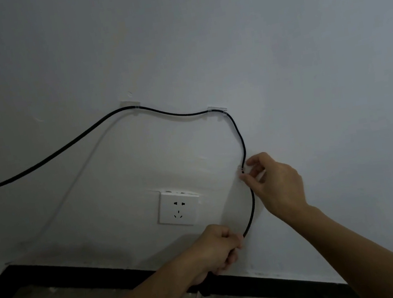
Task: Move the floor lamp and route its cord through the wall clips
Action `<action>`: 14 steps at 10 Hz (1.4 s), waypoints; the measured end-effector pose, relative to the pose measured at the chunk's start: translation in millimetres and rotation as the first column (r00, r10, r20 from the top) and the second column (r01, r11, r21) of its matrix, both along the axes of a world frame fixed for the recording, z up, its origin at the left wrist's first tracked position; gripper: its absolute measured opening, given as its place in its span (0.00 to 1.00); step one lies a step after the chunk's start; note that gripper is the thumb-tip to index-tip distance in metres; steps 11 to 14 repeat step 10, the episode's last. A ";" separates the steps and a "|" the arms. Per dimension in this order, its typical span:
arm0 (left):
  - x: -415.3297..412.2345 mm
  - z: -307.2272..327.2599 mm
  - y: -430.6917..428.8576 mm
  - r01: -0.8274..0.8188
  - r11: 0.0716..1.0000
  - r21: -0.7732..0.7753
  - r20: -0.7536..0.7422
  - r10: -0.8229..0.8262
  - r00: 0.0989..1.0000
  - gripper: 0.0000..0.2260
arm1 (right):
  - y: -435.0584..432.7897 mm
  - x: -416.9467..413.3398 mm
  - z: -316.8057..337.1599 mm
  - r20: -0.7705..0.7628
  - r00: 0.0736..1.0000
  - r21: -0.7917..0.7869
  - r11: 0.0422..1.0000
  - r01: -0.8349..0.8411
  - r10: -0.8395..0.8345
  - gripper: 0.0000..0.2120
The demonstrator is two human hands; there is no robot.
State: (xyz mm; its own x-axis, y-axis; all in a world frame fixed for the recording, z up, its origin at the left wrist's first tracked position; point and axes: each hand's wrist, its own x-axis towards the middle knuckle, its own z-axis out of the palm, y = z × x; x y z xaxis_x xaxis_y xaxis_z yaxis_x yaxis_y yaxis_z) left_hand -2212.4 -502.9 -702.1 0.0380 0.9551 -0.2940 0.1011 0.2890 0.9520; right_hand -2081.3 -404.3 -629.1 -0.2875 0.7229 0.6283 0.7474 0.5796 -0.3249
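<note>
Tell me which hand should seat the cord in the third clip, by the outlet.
Right. The right hand already pinches the thin black cord at the small clear wall clip. The left hand grips the cord's lower end, probably best kept feeding slack.

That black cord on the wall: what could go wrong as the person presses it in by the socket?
1. The right hand pinches the cord at a small third clip; pushing hard might peel the clip off the wall.
2. The left hand grips the cord's lower end; a tug could pull it from the two upper clips.
3. The plug is not yet in the socket; slack might run short.
</note>
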 end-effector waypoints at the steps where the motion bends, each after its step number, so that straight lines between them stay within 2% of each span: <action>1: -4.5 -4.0 1.4 -0.008 1.000 0.013 -0.025 0.008 1.000 0.05 | -2.7 4.6 -9.8 0.019 1.000 -0.064 0.998 0.026 -0.025 0.08; 4: -26.8 -18.1 3.8 -0.116 0.991 0.070 -0.201 0.128 0.971 0.08 | -4.3 -0.6 -22.3 0.082 0.996 -0.223 0.974 0.049 -0.032 0.08; 6: -42.2 -23.7 4.5 -0.186 0.976 0.115 -0.237 0.209 0.949 0.09 | -4.8 -15.3 -29.3 -0.129 0.992 -0.306 0.951 -0.036 -0.004 0.09; 7: -46.1 -28.5 4.9 -0.214 0.964 0.160 -0.309 0.254 0.917 0.04 | -5.9 -18.8 -32.3 -0.171 0.985 -0.361 0.929 -0.079 0.018 0.11; 8: -52.7 -27.3 2.4 -0.194 0.957 0.215 -0.433 0.271 0.860 0.03 | -6.8 -18.4 -28.8 -0.103 0.995 -0.400 0.915 -0.056 0.016 0.12; 9: -61.5 -17.5 1.7 -0.178 0.941 0.289 -0.524 0.311 0.793 0.04 | -10.6 -18.2 -25.2 0.079 0.997 -0.442 0.897 0.011 0.027 0.14; 10: -76.0 3.1 2.5 -0.216 0.888 0.406 -0.598 0.436 0.672 0.04 | -15.1 -21.1 -10.4 0.199 0.980 -0.375 0.924 0.071 0.005 0.19; 14: -76.0 3.1 2.5 -0.216 0.888 0.406 -0.598 0.436 0.672 0.04 | -15.1 -21.1 -10.4 0.199 0.980 -0.375 0.924 0.071 0.005 0.19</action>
